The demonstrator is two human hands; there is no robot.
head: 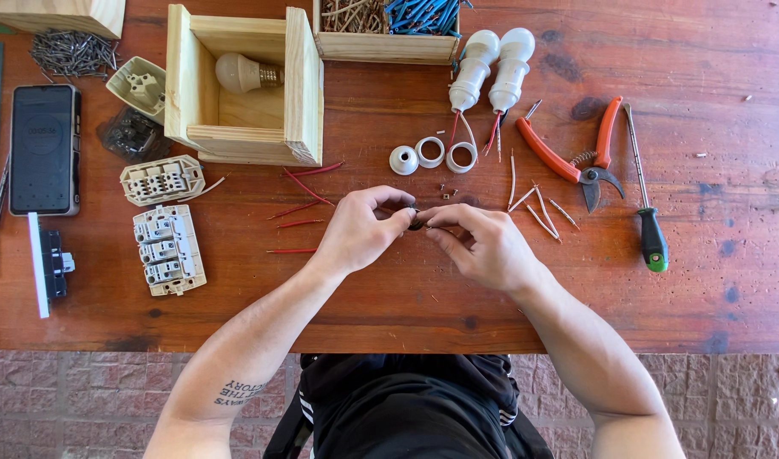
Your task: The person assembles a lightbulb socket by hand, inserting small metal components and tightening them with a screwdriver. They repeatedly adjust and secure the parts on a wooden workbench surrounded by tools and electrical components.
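Note:
My left hand [364, 228] and my right hand [483, 244] meet over the middle of the red-brown wooden table [389, 297]. Both pinch one small dark part [417, 219] between thumb and fingertips; the fingers hide most of it. Just beyond my hands lie a white cap [403, 160], two white rings [445, 154] and a few tiny screws [447, 194]. Two white lamp holders [491, 70] with red and white wires lie farther back. Cut red wire pieces [300, 208] lie left of my left hand.
An open wooden box [241, 85] holds a light bulb [245, 73]. White switch modules [164, 229], a phone [43, 149] and a pile of nails [73, 53] lie at the left. Orange-handled cutters [577, 153], a green-handled screwdriver [646, 204] and stripped white wire bits [538, 208] lie at the right.

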